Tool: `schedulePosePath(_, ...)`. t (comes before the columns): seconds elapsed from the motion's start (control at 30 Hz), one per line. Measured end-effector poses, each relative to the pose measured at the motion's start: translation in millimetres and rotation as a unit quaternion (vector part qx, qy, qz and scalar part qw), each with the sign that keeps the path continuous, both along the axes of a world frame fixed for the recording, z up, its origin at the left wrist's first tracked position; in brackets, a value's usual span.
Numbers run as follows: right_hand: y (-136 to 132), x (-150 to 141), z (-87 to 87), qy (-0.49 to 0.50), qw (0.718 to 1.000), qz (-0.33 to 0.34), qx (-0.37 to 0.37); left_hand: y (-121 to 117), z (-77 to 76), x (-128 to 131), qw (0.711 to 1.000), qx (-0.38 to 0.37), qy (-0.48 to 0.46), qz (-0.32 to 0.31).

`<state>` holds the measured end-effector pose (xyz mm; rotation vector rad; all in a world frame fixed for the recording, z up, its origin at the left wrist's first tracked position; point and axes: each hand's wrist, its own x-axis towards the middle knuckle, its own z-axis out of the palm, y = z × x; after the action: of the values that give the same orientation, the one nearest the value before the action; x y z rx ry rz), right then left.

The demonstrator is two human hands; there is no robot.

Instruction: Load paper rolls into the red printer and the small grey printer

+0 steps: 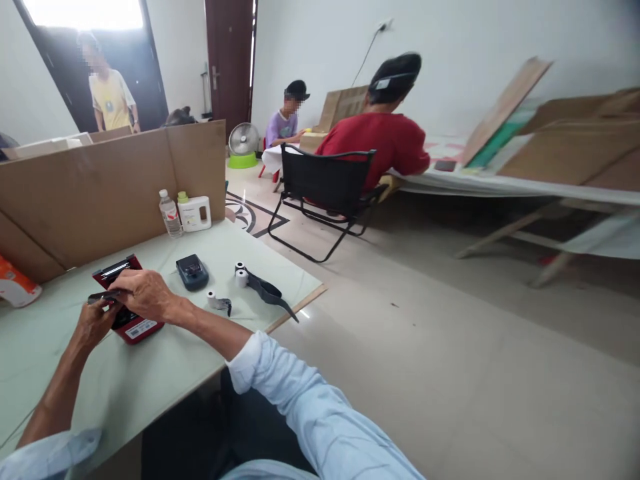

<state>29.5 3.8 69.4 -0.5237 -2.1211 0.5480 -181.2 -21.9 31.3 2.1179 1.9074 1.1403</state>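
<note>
A red hand-held device [131,325] lies on the pale green table [150,373] at the left. My right hand [145,294] rests over its top, fingers curled on it. My left hand [95,321] grips the device's left side and pinches a small dark part [103,297] at its edge. Just beyond lies a dark blue device [192,272]. Two small white paper rolls [241,274] with a black strap [270,293] sit to the right, and a third roll [212,298] lies nearer my right arm.
A water bottle [171,214] and a white jug [195,212] stand by a cardboard screen [110,180]. An orange packet [15,283] lies far left. Across the tiled floor, two people sit at a long table [500,183], one on a black folding chair [325,193]. Another person stands in the doorway.
</note>
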Motion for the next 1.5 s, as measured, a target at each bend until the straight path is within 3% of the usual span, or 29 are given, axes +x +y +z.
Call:
schedulePosePath(0.13, 7.0, 53.9, -13.5, 0.045, 0.999, 0.015, -0.006, -9.1, 22.2, 24.6, 0.999, 0.031, 0.007, -0.030)
schedulePosePath(0.23, 36.0, 130.1, -36.2, 0.027, 0.995, -0.098, -0.017, -15.8, 38.2, 43.7, 0.998, 0.022, -0.021, -0.048)
schedulePosePath(0.33, 64.7, 208.6, -63.4, -0.084, 0.954, -0.264, -0.115, -20.9, 49.9, 59.2, 0.996, 0.024, -0.050, -0.062)
schedulePosePath(0.43, 73.7, 252.1, -86.2, -0.218, 0.900, -0.304, -0.224, -21.9, 59.1, 73.2, 0.995, 0.033, -0.059, -0.075)
schedulePosePath(0.57, 64.3, 253.3, -103.5, -0.278, 0.875, -0.302, -0.256, -16.5, 70.3, 92.5, 0.994, 0.038, -0.044, -0.088)
schedulePosePath(0.7, 58.5, 241.4, -109.8, -0.234, 0.896, -0.305, -0.223, -9.0, 80.4, 110.9, 0.994, 0.023, -0.025, -0.109)
schedulePosePath(0.9, 47.7, 230.3, -110.5, -0.212, 0.929, -0.229, -0.199, 2.3, 94.8, 141.2, 0.992, 0.008, -0.003, -0.129)
schedulePosePath(1.07, 35.3, 219.8, -117.5, -0.242, 0.927, -0.212, -0.193, 26.3, 102.5, 180.3, 0.985, 0.010, 0.017, -0.169)
schedulePosePath(1.2, 35.5, 227.3, -120.6, -0.198, 0.932, -0.220, -0.210, 61.4, 94.0, 218.1, 0.982, -0.016, 0.027, -0.184)
schedulePosePath(1.33, 40.8, 239.7, -110.4, 0.010, 0.946, -0.276, -0.172, 96.2, 72.9, 250.3, 0.977, -0.061, 0.055, -0.198)
schedulePosePath(1.5, 42.5, 247.4, -91.6, 0.180, 0.943, -0.267, -0.081, 120.7, 45.2, 275.9, 0.959, -0.105, 0.116, -0.237)
